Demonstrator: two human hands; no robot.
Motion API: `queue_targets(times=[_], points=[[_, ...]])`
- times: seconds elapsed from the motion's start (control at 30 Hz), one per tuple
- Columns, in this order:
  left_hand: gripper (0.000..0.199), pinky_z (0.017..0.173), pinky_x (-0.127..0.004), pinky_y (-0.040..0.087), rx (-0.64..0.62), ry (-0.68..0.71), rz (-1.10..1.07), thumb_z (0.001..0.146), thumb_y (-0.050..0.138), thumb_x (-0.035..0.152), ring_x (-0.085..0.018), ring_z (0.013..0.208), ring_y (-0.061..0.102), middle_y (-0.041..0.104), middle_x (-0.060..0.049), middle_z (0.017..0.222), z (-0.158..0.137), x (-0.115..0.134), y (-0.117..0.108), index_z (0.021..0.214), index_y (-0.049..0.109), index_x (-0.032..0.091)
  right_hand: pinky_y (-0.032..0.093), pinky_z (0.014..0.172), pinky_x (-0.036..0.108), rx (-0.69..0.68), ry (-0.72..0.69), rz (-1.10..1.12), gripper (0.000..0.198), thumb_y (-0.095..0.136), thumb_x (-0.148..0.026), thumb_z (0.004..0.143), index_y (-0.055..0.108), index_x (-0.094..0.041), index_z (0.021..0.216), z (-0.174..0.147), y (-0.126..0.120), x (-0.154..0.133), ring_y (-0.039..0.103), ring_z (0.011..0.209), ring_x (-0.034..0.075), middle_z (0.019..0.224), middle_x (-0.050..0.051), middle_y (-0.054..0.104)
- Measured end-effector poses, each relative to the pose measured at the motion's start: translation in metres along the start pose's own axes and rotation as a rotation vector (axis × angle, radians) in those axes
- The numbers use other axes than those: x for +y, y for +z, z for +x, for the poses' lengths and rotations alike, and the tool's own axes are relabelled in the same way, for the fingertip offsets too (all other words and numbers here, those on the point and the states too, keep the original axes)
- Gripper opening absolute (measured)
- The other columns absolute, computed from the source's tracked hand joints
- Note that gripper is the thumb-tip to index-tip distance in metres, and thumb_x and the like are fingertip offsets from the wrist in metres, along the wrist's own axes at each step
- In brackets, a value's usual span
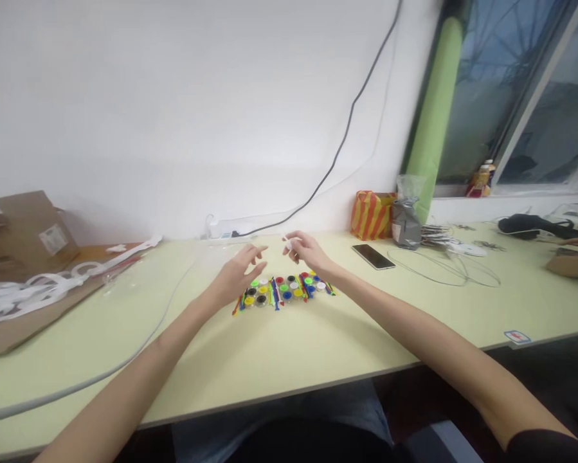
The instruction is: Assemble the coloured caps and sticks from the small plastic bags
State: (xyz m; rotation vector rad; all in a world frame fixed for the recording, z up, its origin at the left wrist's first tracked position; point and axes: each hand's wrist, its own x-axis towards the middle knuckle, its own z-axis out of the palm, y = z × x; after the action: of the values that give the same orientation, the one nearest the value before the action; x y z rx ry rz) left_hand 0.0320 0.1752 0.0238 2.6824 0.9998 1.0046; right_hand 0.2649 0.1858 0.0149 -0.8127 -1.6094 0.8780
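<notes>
Step in hand looks like fingertip work above the pots (287, 296): right hand (307, 249) seems to pinch a small white bit (289, 245); left hand (243, 265) looks empty, fingers loosely spread. Pots and coloured sticks (276, 298) lie bunched on the table (312, 350), near side of both hands. Next move probably calls for a light, precise pinch. White bit part-hidden by fingers, blurred; can't identify it. Left hand may cover some pots.

Lids (287, 296) multicoloured; bag (371, 216) red-and-yellow striped; table (250, 350) pale yellow-green
</notes>
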Motion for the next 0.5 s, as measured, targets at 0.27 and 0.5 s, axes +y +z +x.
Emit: queue_targets(times=[0.27, 0.5], points=[[0.027, 0.079, -0.031, 0.046, 0.064, 0.144, 0.017, 0.103, 0.044, 0.041, -0.019, 0.086, 0.058, 0.060, -0.005, 0.096, 0.015, 0.038, 0.041, 0.106, 0.062, 0.021, 0.032, 0.045, 0.019, -0.050, 0.122, 0.291, 0.039, 0.049, -0.063, 0.093, 0.039, -0.025, 0.096, -0.055, 0.024, -0.008, 0.040, 0.044, 0.009, 0.057, -0.010, 0.046], [0.026, 0.079, -0.031, 0.047, 0.184, 0.203, 0.117, 0.103, 0.046, 0.038, -0.019, 0.090, 0.061, 0.063, -0.007, 0.098, 0.000, 0.044, 0.039, 0.097, 0.065, 0.021, 0.046, 0.059, 0.023, -0.062, -0.056, -0.068, 0.041, 0.051, -0.062, 0.095, 0.047, -0.022, 0.091, -0.066, 0.013, -0.016, 0.062, 0.072, 0.015, 0.077, -0.001, 0.062]])
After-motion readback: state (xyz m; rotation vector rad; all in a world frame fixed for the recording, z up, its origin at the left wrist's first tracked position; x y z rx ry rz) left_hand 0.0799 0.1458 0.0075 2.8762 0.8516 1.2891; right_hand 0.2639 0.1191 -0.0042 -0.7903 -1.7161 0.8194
